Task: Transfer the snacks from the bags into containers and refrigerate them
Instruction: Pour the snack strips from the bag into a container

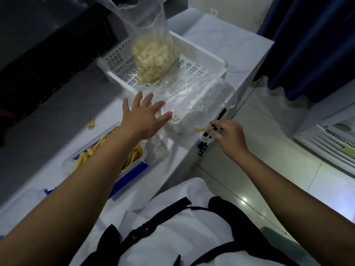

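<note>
1. A dark blue curtain [311, 45] hangs at upper right above a glossy tiled floor [269, 181]
2. A white wall outlet [213, 11] sits behind the pale table [221, 35]
3. A white slatted appliance [330, 143] stands at the right edge

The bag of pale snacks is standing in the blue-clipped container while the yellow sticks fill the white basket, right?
No. The head view shows the bag of pale snacks standing in the white basket, and the yellow sticks filling the blue-clipped container.
</note>
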The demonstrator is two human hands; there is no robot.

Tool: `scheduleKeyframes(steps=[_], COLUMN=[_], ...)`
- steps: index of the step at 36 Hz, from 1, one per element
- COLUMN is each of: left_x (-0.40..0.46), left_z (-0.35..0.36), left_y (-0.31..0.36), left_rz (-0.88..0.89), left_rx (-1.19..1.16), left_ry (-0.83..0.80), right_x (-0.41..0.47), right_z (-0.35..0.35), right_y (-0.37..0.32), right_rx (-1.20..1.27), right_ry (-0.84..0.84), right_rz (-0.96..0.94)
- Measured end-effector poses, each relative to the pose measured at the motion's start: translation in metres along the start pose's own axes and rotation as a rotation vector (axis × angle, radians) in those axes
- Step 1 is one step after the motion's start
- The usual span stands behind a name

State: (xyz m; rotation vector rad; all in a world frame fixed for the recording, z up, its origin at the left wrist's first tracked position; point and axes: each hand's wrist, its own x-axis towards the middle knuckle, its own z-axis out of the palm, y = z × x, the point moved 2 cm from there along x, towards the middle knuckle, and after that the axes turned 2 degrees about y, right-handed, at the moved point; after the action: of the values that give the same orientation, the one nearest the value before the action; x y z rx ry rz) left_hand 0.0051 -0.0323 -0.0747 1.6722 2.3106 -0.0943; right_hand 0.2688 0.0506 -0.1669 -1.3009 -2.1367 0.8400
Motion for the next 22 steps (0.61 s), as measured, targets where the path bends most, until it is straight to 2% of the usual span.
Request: scheduleKeyframes(steps=[13,17,22], left_x=[-0.002,-0.004,-0.025], left_z=[-0.001,-0.002,-0.005], left_y=[0.001,-0.001,-0.005], left_rz=[-0.005,-0.004,0.003], left_rx=[-0.029,-0.059,-0.135], left_ry=[-0.005,-0.001,0.083], right_x=[-0.001,-0.012,-0.029], right_z=[-0.007,-0.033,-0.064], right_y=[-0.002,-0.006,-0.035], right_rx=[-0.009,-0.061,-0.094], right_ry=[0.100,0.220,0.460], right_rz=[-0.011,0.010,-0.015])
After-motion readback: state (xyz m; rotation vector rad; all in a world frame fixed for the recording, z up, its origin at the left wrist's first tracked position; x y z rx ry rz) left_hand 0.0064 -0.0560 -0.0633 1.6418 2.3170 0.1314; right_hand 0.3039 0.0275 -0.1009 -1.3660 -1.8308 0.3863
